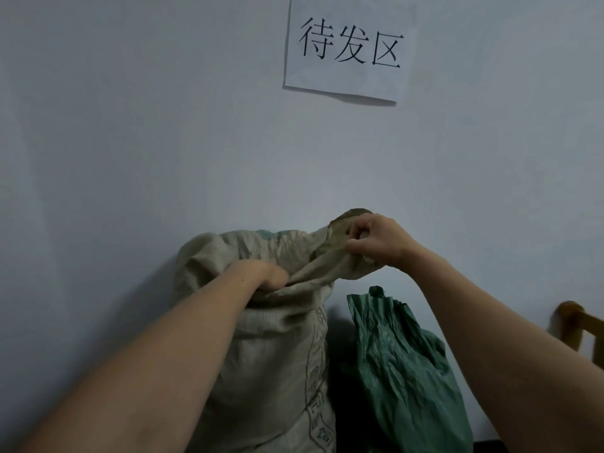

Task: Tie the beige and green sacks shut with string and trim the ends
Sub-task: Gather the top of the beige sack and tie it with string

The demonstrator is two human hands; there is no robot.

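A tall beige woven sack (271, 364) stands against the wall, its mouth loose and crumpled. My left hand (264, 276) grips the bunched fabric at the sack's neck, fingers buried in the folds. My right hand (376, 240) is raised to the right and pinches the upper edge of the sack's mouth, pulling it up and sideways. Right beside it stands a shorter green sack (402, 367), its top gathered into a small twisted tip. No string or cutting tool is visible.
A pale wall fills the background, with a white paper sign (349, 47) bearing black characters taped high up. The wooden corner of a piece of furniture (578, 328) shows at the right edge. Dark floor lies under the sacks.
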